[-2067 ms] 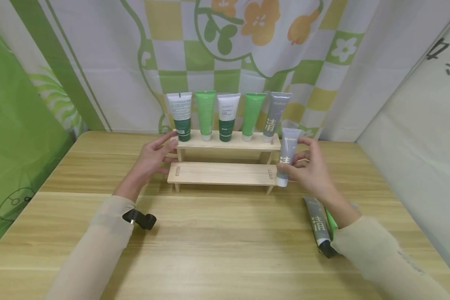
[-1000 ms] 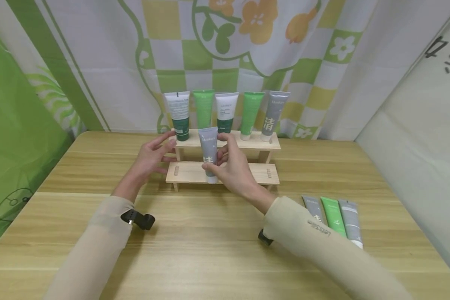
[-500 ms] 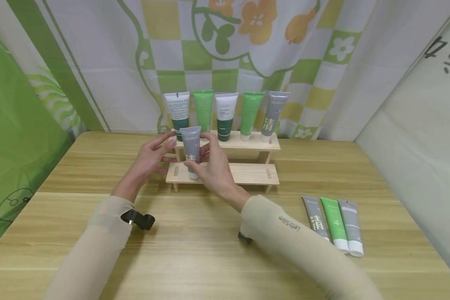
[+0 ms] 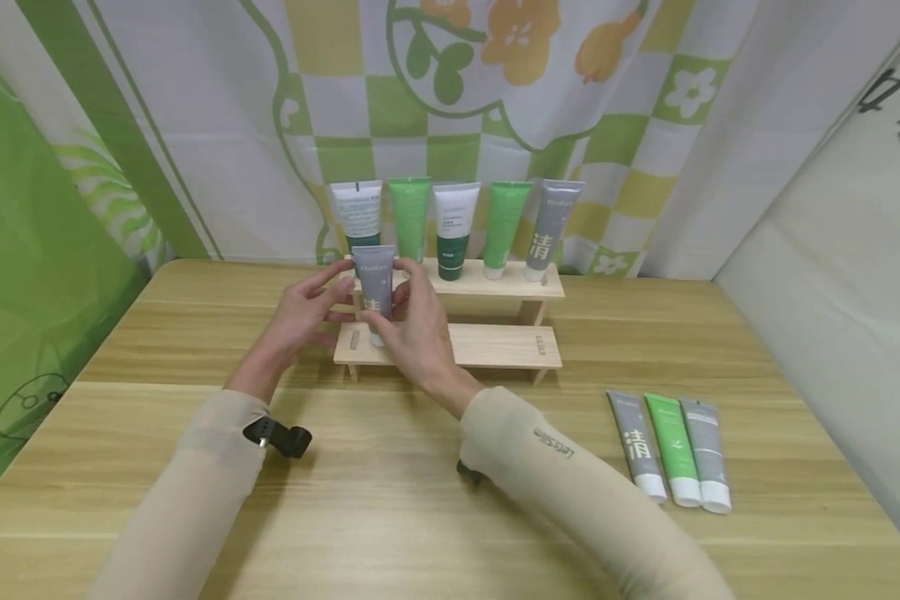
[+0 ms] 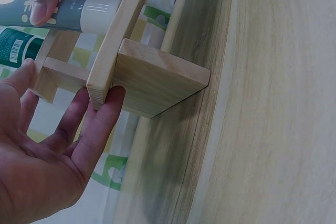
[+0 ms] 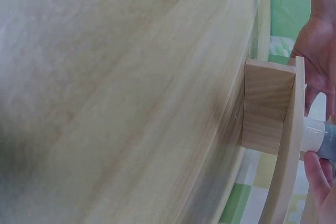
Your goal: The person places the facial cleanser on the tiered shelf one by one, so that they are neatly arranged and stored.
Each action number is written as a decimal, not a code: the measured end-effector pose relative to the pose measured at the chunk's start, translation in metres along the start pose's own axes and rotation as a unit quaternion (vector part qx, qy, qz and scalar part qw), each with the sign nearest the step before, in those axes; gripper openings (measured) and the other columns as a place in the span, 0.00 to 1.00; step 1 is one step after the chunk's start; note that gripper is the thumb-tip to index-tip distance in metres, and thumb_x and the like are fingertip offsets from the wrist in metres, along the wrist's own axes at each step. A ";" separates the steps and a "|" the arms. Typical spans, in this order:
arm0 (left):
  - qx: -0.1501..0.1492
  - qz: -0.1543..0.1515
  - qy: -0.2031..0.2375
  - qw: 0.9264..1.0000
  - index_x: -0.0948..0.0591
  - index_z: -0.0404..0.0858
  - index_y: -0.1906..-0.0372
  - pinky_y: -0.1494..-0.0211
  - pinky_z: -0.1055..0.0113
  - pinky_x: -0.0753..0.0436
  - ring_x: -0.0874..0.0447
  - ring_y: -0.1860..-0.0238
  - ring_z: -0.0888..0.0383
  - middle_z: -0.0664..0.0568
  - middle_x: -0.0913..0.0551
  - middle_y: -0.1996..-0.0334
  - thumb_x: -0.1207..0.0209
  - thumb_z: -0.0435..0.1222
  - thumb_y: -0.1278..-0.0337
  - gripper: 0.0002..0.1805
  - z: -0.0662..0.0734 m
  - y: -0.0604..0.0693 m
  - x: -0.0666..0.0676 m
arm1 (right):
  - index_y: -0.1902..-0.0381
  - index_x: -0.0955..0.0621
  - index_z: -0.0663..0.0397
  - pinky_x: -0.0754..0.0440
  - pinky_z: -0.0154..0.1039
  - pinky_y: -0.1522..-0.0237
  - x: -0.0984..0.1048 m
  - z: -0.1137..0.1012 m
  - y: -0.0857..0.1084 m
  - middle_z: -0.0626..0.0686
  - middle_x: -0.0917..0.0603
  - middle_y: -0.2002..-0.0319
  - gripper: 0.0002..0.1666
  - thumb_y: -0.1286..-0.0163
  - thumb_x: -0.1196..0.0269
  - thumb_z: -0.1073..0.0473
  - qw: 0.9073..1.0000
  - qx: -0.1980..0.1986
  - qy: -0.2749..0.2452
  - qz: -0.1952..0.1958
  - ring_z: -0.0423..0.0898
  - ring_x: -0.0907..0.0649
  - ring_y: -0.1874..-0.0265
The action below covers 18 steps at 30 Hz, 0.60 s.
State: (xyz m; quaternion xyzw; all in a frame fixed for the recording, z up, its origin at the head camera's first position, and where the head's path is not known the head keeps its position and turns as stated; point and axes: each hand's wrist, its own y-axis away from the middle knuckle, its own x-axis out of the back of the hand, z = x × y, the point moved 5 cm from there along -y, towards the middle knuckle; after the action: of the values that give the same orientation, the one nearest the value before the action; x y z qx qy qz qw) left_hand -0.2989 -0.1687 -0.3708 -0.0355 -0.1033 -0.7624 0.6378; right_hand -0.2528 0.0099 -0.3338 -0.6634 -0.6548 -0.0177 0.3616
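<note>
My right hand (image 4: 423, 333) (image 6: 321, 184) pinches a grey tube (image 4: 376, 279) (image 5: 65, 11) between thumb and fingers, white cap down at the left part of the wooden rack's lower shelf (image 4: 487, 346). In both wrist views the cap meets the shelf surface. My left hand (image 4: 300, 317) (image 5: 47, 166) has its fingertips against the rack's left end, fingers spread and slightly bent. On the upper shelf (image 4: 487, 286) several tubes stand upright in a row: white-and-green (image 4: 455, 221), green (image 4: 506, 221) and grey (image 4: 553, 221). The held tube partly covers the leftmost one.
Two grey tubes (image 4: 633, 437) and a green tube (image 4: 673, 442) lie side by side on the wooden table (image 4: 390, 517) at the right. A patterned curtain (image 4: 397, 108) hangs behind the rack, and a white wall panel is at the right.
My right hand has carried the grey tube leftwards from the rack's right end to the left part of the lower shelf. My left hand has stayed at the rack's left end.
</note>
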 end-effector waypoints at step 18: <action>0.001 0.002 0.006 1.000 0.35 0.61 0.24 0.57 0.48 0.14 0.17 0.46 0.43 0.37 0.23 0.38 0.44 0.61 0.34 0.36 0.000 0.000 0.000 | 0.36 0.36 0.53 0.20 0.34 0.60 -0.003 0.000 0.004 0.52 0.24 0.60 0.40 0.38 0.25 0.58 1.000 0.014 0.004 0.016 0.48 0.18 0.63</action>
State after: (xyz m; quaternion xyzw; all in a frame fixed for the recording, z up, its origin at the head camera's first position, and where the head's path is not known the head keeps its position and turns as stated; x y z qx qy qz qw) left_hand -0.2988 -0.1683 -0.3712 -0.0302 -0.1003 -0.7613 0.6398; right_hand -0.2500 0.0077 -0.3376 -0.6684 -0.6433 -0.0055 0.3734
